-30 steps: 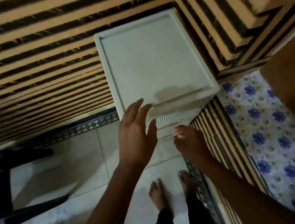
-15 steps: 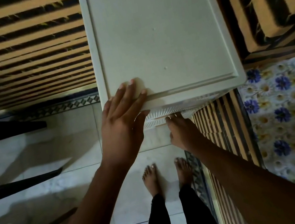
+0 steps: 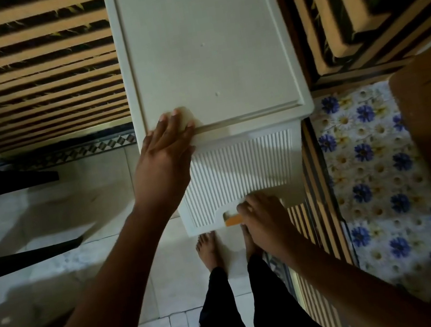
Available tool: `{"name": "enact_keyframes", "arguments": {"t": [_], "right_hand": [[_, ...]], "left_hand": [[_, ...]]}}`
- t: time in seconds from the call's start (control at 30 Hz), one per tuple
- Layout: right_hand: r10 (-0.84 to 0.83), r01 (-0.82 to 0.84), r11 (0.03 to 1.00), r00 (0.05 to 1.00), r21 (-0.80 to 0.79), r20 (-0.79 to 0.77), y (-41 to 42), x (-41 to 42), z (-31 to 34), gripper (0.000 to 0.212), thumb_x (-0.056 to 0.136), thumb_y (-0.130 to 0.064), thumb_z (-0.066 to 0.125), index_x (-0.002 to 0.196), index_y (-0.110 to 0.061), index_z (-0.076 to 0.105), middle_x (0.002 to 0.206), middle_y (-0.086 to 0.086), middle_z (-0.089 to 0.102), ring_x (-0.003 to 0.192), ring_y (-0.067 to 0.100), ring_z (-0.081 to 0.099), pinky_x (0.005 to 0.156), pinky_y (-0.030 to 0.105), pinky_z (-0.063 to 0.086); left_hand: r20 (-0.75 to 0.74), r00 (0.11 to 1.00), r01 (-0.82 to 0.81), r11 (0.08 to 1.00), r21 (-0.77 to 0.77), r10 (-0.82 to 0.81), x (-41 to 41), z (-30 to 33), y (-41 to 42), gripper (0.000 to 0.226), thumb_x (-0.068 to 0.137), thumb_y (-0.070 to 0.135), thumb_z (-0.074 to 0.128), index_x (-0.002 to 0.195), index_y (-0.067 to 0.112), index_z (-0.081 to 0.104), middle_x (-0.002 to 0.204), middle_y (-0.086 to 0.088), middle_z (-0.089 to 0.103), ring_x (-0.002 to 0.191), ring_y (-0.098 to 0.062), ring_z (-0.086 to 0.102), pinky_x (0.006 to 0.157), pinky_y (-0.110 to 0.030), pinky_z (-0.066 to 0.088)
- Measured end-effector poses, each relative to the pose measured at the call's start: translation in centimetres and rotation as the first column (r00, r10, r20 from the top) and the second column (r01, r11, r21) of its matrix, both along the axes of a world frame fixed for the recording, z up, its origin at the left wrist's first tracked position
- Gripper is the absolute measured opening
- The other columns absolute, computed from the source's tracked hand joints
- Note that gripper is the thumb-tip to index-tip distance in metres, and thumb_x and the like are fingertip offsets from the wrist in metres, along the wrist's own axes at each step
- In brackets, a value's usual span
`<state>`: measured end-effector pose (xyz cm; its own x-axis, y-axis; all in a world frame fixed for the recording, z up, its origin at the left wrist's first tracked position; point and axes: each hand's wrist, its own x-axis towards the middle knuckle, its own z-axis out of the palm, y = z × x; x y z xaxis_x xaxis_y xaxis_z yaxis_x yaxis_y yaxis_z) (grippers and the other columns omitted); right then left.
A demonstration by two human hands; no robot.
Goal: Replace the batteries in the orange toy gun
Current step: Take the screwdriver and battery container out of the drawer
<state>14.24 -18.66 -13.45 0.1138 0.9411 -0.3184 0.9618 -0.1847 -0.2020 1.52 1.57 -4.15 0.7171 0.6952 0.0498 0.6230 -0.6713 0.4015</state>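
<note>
Head view: person stands at white drawer unit (image 3: 205,49)
Left hand (image 3: 164,163): flat, fingers straight, pressing unit's top near front-left corner
Right hand (image 3: 264,218): fingers curled at ribbed drawer (image 3: 242,176) handle
Orange item (image 3: 233,220): showing through handle cutout, identity unclear

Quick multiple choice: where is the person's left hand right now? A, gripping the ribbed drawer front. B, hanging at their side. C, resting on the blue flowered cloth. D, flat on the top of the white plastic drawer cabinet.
D: the left hand lies with straight fingers on the front edge of the white plastic drawer cabinet, while the right hand is at the ribbed drawer front.
</note>
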Motion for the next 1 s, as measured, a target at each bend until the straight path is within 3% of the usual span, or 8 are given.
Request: {"name": "enact_keyframes", "arguments": {"t": [0.2,0.37,0.5,0.67,0.8,1.0], "right_hand": [[-0.012,0.04,0.928,0.997,0.371,-0.078,-3.5,-0.7,5.0,0.025,0.067,-0.008,0.071,0.092,-0.009,0.068,0.089,0.009,0.061,0.082,0.033,0.061,0.067,0.042,0.047],[-0.073,0.077,0.847,0.997,0.527,-0.028,-1.8,-0.1,8.0,0.028,0.067,-0.002,0.074,0.094,-0.01,0.072,0.09,0.007,0.066,0.084,0.03,0.063,0.07,0.04,0.042],[-0.061,0.061,0.846,0.998,0.53,-0.017,1.3,1.7,7.4,0.03,0.06,0.002,0.068,0.089,-0.008,0.07,0.086,0.008,0.065,0.078,0.031,0.06,0.067,0.039,0.041],[0.18,-0.185,0.813,0.982,0.552,0.064,1.0,2.0,6.8,0.031,0.074,0.002,0.04,0.085,-0.006,0.068,0.082,0.01,0.063,0.072,0.03,0.057,0.066,0.039,0.037],[0.218,-0.262,0.764,0.965,0.59,0.147,0.5,3.1,6.4,0.027,0.092,0.001,0.045,0.09,-0.005,0.071,0.084,0.011,0.064,0.072,0.03,0.059,0.065,0.04,0.04],[0.144,-0.225,0.737,0.974,0.637,0.177,1.5,3.7,6.2,0.017,0.095,0.0,0.057,0.091,-0.006,0.073,0.085,0.011,0.066,0.072,0.03,0.061,0.064,0.039,0.039]], "left_hand": [[-0.033,0.999,0.007,0.996,-0.093,-0.01,-0.2,1.1,0.2,0.05,0.103,0.015,0.056,0.153,0.02,0.052,0.169,-0.006,0.032,0.159,-0.027,0.024,0.126,-0.052,0.031],[-0.052,0.999,0.007,0.996,-0.091,-0.012,0.2,1.7,0.4,0.049,0.102,0.011,0.06,0.15,0.017,0.056,0.166,-0.009,0.038,0.156,-0.031,0.031,0.125,-0.051,0.034],[-0.051,0.999,-0.004,0.997,-0.076,0.0,0.2,1.5,0.4,0.048,0.1,0.007,0.064,0.147,0.016,0.06,0.163,-0.01,0.042,0.154,-0.034,0.036,0.123,-0.054,0.036],[-0.036,0.999,-0.019,0.995,-0.101,0.016,-0.1,1.6,0.4,0.046,0.102,0.009,0.061,0.148,0.017,0.058,0.165,-0.008,0.04,0.155,-0.032,0.033,0.125,-0.047,0.031],[-0.022,1.0,-0.023,0.992,-0.123,0.021,0.0,1.4,0.4,0.047,0.103,0.009,0.06,0.149,0.021,0.058,0.165,-0.005,0.039,0.156,-0.03,0.031,0.124,-0.045,0.028],[-0.035,0.999,-0.024,0.995,-0.099,0.021,0.2,1.5,0.2,0.045,0.103,0.009,0.059,0.147,0.017,0.059,0.164,-0.01,0.041,0.154,-0.034,0.035,0.123,-0.048,0.032]]}}
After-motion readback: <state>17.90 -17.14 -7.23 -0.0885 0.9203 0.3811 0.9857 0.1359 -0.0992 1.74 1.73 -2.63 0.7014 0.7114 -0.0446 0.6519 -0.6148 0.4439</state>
